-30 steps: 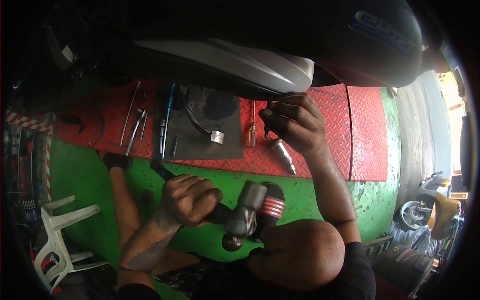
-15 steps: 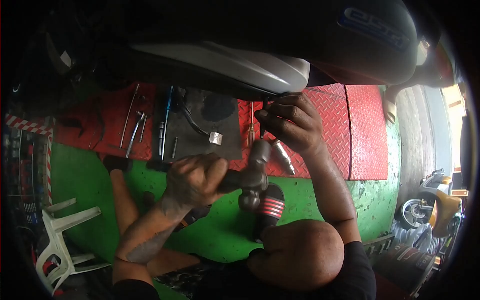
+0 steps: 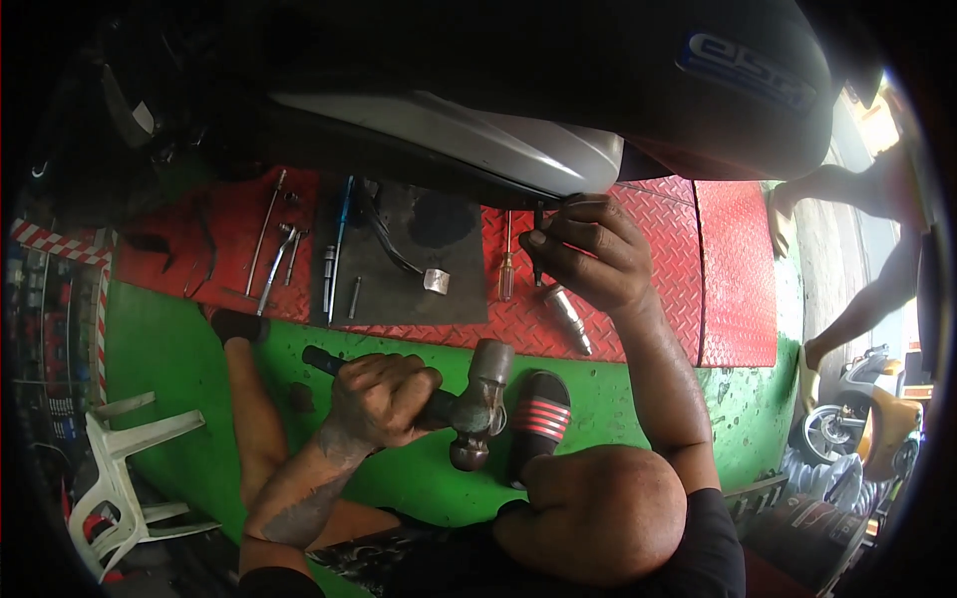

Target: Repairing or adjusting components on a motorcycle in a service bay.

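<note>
My left hand (image 3: 384, 399) grips a ball-peen hammer (image 3: 479, 404) with a dark handle, its metal head above the green floor. My right hand (image 3: 588, 254) pinches a short dark metal rod (image 3: 537, 265) against the underside of the motorbike (image 3: 478, 135), whose silver panel is just above; the rod's upper end is partly hidden. Beside my fingers on the red platform (image 3: 734, 264) lie a screwdriver (image 3: 506, 278) with an amber handle and a silver cylindrical tool (image 3: 567, 322). A dark mat (image 3: 439, 299) holds a bent black lever (image 3: 399, 254), a long blue tool and small sockets.
Wrenches (image 3: 274, 269) lie at the platform's left. A white plastic chair (image 3: 110, 468) stands at lower left, near a striped barrier (image 3: 60, 239). Another person's bare leg (image 3: 862, 304) shows at right, beside a yellow scooter (image 3: 877, 439). My sandalled foot (image 3: 538, 414) is below the platform.
The hammer rose toward the rod's lower end half a second ago and has since moved back down. My right hand stays on the rod. The other person has moved further into view at right.
</note>
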{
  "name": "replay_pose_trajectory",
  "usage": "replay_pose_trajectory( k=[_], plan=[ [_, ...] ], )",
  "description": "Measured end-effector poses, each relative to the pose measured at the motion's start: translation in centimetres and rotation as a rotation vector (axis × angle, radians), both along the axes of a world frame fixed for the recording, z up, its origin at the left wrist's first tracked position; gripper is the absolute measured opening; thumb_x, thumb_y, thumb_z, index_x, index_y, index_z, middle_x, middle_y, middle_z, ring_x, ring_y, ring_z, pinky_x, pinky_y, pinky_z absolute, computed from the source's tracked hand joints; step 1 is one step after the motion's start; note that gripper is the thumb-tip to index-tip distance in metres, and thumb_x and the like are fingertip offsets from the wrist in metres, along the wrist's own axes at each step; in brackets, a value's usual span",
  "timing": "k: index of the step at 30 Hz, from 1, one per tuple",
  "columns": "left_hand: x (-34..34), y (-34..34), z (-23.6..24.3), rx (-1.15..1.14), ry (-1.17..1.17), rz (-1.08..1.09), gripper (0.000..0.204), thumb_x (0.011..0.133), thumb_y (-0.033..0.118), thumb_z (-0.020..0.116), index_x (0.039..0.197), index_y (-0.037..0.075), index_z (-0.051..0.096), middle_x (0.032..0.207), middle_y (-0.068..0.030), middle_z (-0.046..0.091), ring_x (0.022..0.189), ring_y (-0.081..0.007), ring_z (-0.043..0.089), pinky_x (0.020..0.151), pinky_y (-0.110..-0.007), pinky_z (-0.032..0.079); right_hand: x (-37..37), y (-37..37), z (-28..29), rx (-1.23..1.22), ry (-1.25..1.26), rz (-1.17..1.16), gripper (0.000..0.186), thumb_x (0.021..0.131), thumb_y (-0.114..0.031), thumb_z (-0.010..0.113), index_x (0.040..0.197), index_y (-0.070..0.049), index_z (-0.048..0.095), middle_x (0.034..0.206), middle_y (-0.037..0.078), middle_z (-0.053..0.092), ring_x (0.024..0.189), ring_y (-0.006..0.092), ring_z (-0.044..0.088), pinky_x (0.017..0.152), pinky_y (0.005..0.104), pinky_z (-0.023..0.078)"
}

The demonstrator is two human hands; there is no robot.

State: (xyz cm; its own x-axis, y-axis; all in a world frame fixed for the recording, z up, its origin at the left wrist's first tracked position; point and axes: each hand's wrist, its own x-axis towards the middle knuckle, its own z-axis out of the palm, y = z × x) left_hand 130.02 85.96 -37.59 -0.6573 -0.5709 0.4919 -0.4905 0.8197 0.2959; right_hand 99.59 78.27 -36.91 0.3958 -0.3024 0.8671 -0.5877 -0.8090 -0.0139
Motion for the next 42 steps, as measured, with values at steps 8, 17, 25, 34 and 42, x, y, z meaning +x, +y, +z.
replay_pose_trajectory(
  k=[8,17,25,34,42],
  plan=[
    [0.1,-0.7,2.2,-0.074,0.072,-0.143,0.034,0.089,0.039,0.065,0.077,0.008,0.055,0.065,-0.0040,0.055,0.053,-0.0195,0.061,0.046,-0.032,0.048,-0.1,-0.1,0.5,0.002,0.060,0.006,0.023,0.071,-0.008,0.085,0.093,-0.007,0.077,0.088,0.004,0.067,0.085,0.0233,0.066,0.072,0.0368,0.058],
    [-2.9,-3.8,1.1,-0.210,0.025,-0.048,0.019,0.076,0.018,0.067,0.071,0.010,0.049,0.065,-0.0029,0.053,0.052,-0.0178,0.058,0.046,-0.032,0.046,0.4,-0.1,-0.1,-0.010,0.026,-0.018,0.023,0.074,-0.015,0.074,0.096,-0.011,0.078,0.091,0.001,0.068,0.088,0.0198,0.066,0.076,0.0365,0.055],
    [-2.5,-3.7,1.0,-0.115,-0.111,-0.007,0.017,0.079,0.018,0.067,0.073,0.011,0.053,0.068,-0.0019,0.056,0.056,-0.0160,0.062,0.049,-0.029,0.049,0.5,-0.1,0.0,-0.011,-0.006,-0.009,0.021,0.070,-0.007,0.087,0.088,-0.009,0.076,0.086,0.002,0.068,0.084,0.0217,0.068,0.072,0.0373,0.057],
    [-0.4,-1.2,-0.2,-0.161,-0.059,-0.162,0.011,0.077,0.013,0.064,0.073,0.010,0.055,0.068,-0.0019,0.056,0.055,-0.0141,0.060,0.046,-0.029,0.047,0.0,0.0,0.4,-0.004,0.048,0.045,0.020,0.074,-0.013,0.079,0.094,-0.011,0.077,0.088,0.000,0.065,0.085,0.0179,0.065,0.077,0.0366,0.054],
    [-0.2,-1.7,0.1,-0.097,0.036,-0.082,0.007,0.073,0.008,0.062,0.078,0.009,0.056,0.066,-0.0025,0.055,0.053,-0.0157,0.059,0.046,-0.028,0.045,0.2,-0.2,0.1,-0.006,0.027,-0.006,0.025,0.069,-0.008,0.087,0.092,-0.008,0.076,0.088,0.003,0.067,0.084,0.0217,0.067,0.072,0.0370,0.057]
  ],
)
